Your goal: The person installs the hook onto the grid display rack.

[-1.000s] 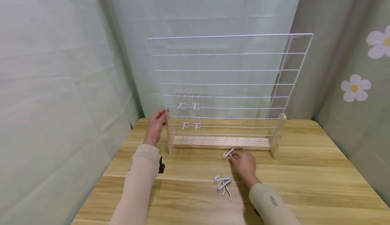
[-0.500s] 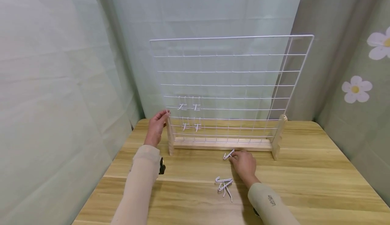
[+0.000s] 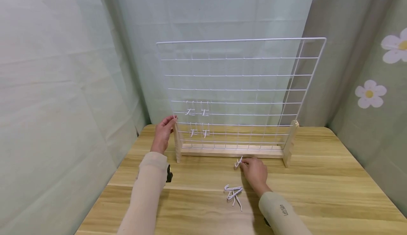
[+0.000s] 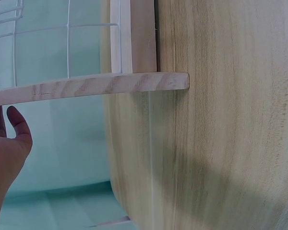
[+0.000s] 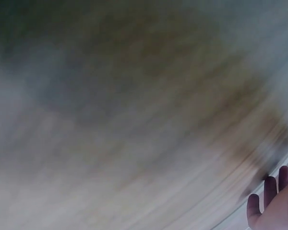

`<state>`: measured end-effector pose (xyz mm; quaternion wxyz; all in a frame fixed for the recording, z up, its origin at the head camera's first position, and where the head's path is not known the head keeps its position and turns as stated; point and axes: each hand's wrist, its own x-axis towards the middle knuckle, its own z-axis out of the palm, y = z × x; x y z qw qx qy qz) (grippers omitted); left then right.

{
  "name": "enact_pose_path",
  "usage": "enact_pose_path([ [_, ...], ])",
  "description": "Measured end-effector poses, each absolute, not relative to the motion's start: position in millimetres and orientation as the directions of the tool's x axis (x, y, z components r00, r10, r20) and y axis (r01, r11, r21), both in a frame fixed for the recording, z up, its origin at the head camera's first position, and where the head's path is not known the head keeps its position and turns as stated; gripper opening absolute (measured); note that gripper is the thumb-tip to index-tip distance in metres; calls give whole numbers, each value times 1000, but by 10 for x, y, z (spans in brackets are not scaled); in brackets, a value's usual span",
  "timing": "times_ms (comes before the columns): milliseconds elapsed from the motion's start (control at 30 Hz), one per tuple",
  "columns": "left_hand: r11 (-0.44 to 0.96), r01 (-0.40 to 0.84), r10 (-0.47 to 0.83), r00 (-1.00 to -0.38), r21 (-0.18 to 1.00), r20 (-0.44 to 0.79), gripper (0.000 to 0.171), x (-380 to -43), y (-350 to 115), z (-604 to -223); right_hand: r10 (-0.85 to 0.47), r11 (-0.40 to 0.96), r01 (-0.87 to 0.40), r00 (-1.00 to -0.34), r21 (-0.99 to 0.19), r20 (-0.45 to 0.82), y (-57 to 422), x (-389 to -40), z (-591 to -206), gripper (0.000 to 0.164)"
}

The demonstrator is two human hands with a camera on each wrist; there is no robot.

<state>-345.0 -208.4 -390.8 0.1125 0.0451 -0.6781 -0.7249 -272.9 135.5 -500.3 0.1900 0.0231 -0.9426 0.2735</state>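
Wire grid (image 3: 241, 75), one, white, upright in a pale wooden stand; placed toward the far edge of the tabletop (image 3: 334, 178), about midway between its left and right edges. The stand comprises a base bar (image 3: 232, 151), a left upright (image 3: 177, 145) and a right upright (image 3: 289, 145).

Contents of grid: four white hooks, hung in two rows of two at its lower left. Upper row: upper left hook (image 3: 190, 112), upper right hook (image 3: 204, 112). Lower row: lower left hook (image 3: 192, 132), lower right hook (image 3: 205, 133).

Left hand (image 3: 163, 132): at the grid's left side, thumb and fingers clamped on the upper end of the left upright.

Right hand (image 3: 255, 174): just in front of the base bar, right of its middle; fingertips together on one white hook, the held hook (image 3: 238, 162), tilted, near the bar. The right wrist view is mostly blurred, with fingers at its lower right corner.

Loose hooks (image 3: 233, 194): small white heap, pieces crossing; count unclear. On the tabletop, nearer the person than the held hook, about midway between left and right edges.

Surround: pale green cloth (image 3: 222, 9) beyond the far edge; flower prints (image 3: 370, 93), white with yellow centres, past the right edge.
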Motion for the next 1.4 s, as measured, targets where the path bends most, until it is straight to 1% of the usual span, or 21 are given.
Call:
enact_pose_path([
  [333,-73,111,-209,-973,991,94,43,-3475,-2067,-3939,127,813,-131,-911,-568,392,1417,-2701,-5004,11],
  [500,-72,105,-210,-974,992,88,42,-3470,-2051,-3949,169,801,-115,-898,-588,406,1458,-2670,-5013,11],
  [733,-64,103,-214,-973,993,87,44,-3470,-2054,-3959,251,773,-75,-876,-630,412,1511,-2641,-5019,12],
  [967,-75,116,-223,-970,990,97,43,-3489,-2058,-3950,325,766,-25,-848,-643,419,1629,-2629,-4916,13],
  [1067,-68,115,-227,-969,991,97,44,-3476,-2070,-3937,371,754,8,-830,-657,416,1675,-2634,-4844,16],
  [1200,-65,105,-229,-969,992,87,44,-3420,-2076,-3881,453,716,42,-787,-697,418,1725,-2644,-4716,18],
  [1267,-78,92,-221,-972,993,72,44,-3367,-2056,-3811,490,691,54,-768,-721,412,1760,-2654,-4652,20],
  [1400,-107,81,-215,-975,991,57,43,-3370,-2039,-3781,549,652,70,-730,-755,406,1838,-2682,-4524,21],
])
